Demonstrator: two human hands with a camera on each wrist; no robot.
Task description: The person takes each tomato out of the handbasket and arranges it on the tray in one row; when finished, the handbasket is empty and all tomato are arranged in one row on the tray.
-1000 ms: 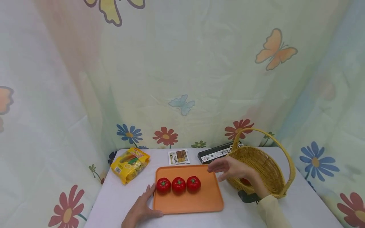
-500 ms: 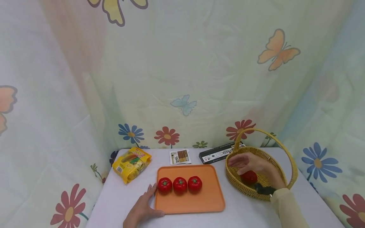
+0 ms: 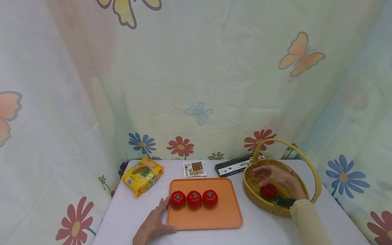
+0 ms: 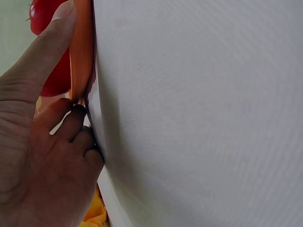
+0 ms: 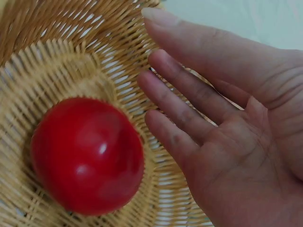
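Observation:
Three red tomatoes with green tops sit in a row on an orange tray. My left hand holds the tray's near left corner, thumb along the front edge and fingers by the left side. In the left wrist view the thumb overlaps the orange rim. My right hand is inside a yellow wicker basket, above a round, glossy red fruit. In the right wrist view its fingers are spread beside the fruit, with a gap between them and nothing held.
A yellow packet lies at the back left of the white table. Behind the tray are a small white and brown sachet and a black pasta box. The basket's tall handle arches over the right forearm.
My right hand has moved rightward from above the tray's right side into the basket. The left hand has stayed at the tray's corner, and the tomatoes keep their row.

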